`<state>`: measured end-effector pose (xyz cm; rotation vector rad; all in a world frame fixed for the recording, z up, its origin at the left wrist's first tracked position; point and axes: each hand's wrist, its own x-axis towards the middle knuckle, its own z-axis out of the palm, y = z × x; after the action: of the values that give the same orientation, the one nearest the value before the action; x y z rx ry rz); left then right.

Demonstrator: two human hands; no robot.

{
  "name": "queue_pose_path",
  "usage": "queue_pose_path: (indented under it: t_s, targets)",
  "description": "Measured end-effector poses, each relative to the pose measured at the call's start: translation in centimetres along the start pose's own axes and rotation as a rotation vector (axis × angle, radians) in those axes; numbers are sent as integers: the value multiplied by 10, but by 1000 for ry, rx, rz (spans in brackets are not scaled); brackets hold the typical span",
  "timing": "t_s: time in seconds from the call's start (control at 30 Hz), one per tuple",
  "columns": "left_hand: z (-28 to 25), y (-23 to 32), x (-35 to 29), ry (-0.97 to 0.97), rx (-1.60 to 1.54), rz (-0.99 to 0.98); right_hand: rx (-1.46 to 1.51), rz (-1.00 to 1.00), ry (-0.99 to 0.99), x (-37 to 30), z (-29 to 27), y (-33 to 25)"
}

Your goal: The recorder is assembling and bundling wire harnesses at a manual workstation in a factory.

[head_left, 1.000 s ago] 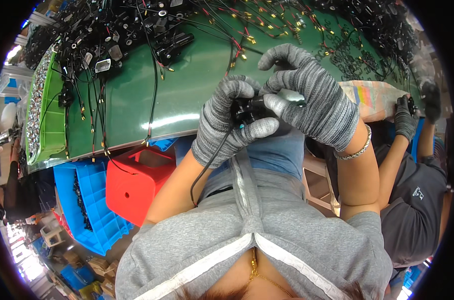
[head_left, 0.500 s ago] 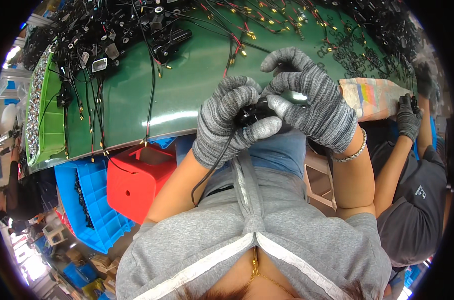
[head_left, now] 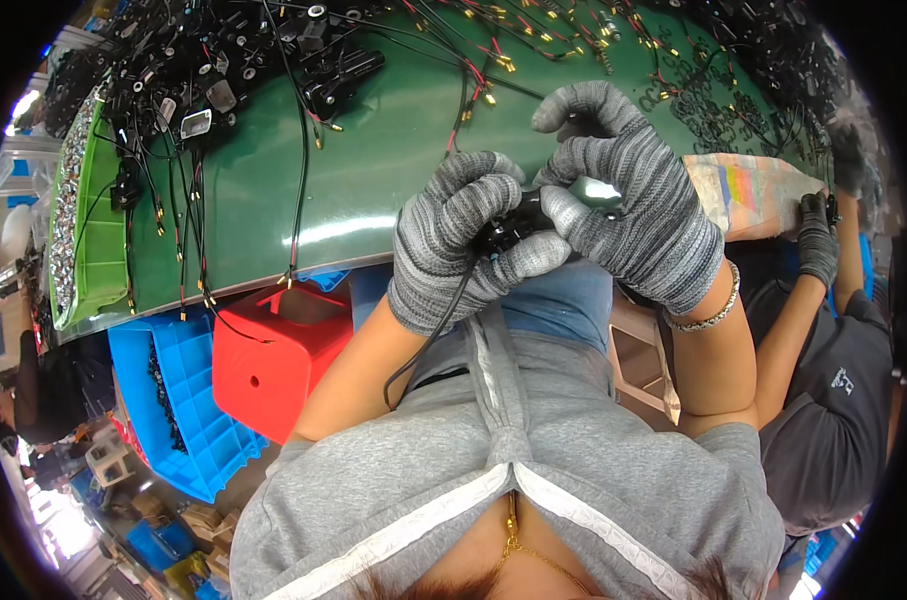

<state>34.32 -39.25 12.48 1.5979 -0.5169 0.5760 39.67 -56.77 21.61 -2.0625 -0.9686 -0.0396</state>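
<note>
Over the near edge of the green table, both hands, in grey striped knit gloves, meet at a small black cabled part. My left hand is closed round it, thumb along the near side. From that grip a thin black cable hangs down toward my forearm. My right hand pinches the part's right end, with the thumb against it. Its upper fingers curl above, and a small dark patch shows inside the curl, too unclear to name. Much of the black part is hidden by the gloves.
Black parts with cables are heaped along the far left of the green table. Black rings lie at the right. A green bin, red stool and blue crate stand left. A co-worker's gloved hand is at right.
My right hand has shifted slightly right and up, its upper fingers a little more raised. My left hand keeps nearly the same place and grip on the black cabled part.
</note>
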Motion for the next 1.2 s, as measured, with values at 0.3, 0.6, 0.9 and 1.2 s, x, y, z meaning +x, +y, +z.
queue_pose_path:
  t_s: [0.3, 0.6, 0.9, 1.2]
  targets:
    - [1, 2, 0, 3, 31, -1, -71, 27, 38, -4, 0, -6]
    - [-7, 11, -1, -28, -5, -173, -3, 74, 278, -9, -23, -4]
    - [-2, 9, 0, 45, -228, -187, -824, 306, 90, 28, -11, 61]
    - [-1, 15, 2, 10, -376, -315, 77, 56, 57, -1, -5, -2]
